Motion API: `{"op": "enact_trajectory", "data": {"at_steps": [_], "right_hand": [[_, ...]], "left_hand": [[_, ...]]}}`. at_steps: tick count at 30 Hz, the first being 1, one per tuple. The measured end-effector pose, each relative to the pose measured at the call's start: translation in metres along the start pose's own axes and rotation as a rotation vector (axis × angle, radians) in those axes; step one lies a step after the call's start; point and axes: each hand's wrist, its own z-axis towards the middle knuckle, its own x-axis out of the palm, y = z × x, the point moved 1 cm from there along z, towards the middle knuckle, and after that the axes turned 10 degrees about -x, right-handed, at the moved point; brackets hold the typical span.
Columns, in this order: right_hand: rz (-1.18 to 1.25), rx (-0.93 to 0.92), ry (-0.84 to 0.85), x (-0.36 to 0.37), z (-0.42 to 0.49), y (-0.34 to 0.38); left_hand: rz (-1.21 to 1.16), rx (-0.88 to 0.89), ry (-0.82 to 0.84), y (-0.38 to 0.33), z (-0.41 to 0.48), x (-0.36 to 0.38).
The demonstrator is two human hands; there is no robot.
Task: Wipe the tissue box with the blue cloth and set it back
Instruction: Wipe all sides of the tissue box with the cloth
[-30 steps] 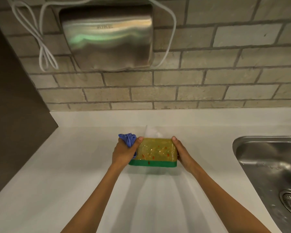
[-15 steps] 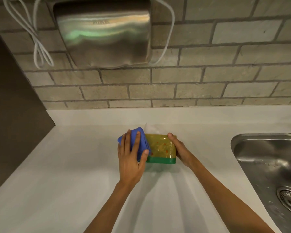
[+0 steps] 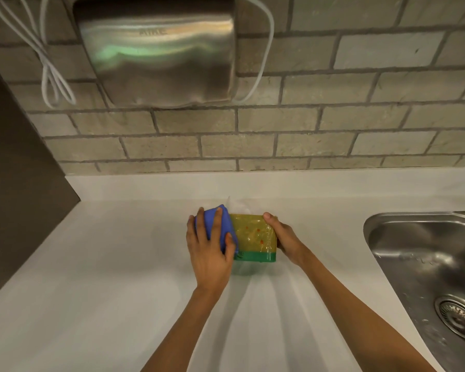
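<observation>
The tissue box [image 3: 255, 236], yellow-green with red specks and a green base, stands on the white counter [image 3: 118, 264] with a white tissue [image 3: 235, 205] poking up behind it. My left hand [image 3: 208, 253] lies flat over the blue cloth [image 3: 215, 224] and presses it against the box's left part. My right hand [image 3: 283, 237] grips the box's right end, thumb on its top edge. The cloth hides the box's left side.
A steel sink [image 3: 427, 264] with a drain [image 3: 459, 318] is set into the counter at the right. On the brick wall hangs a steel hand dryer [image 3: 156, 49] with white cables [image 3: 54, 76]. A dark panel [image 3: 16, 183] borders the counter's left.
My left hand came from the box's left end up onto its face with the cloth, fingers spread over it. My right hand kept its grip on the right end.
</observation>
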Motion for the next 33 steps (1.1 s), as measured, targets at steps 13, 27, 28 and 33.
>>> {"op": "enact_trajectory", "data": {"at_steps": [13,27,28,33], "right_hand": [[-0.004,-0.004,-0.006,0.000,0.000,0.000],[0.024,-0.003,0.028,0.002,-0.005,0.007],[0.030,-0.003,0.034,0.002,-0.006,0.007],[0.048,0.003,0.037,0.000,-0.006,0.007]], "left_hand": [[0.049,-0.002,0.004,0.000,-0.010,0.006],[0.152,0.036,0.047,-0.032,0.003,0.009],[0.185,0.095,0.061,-0.036,0.007,0.011],[0.197,0.078,0.067,-0.038,0.003,0.025]]}}
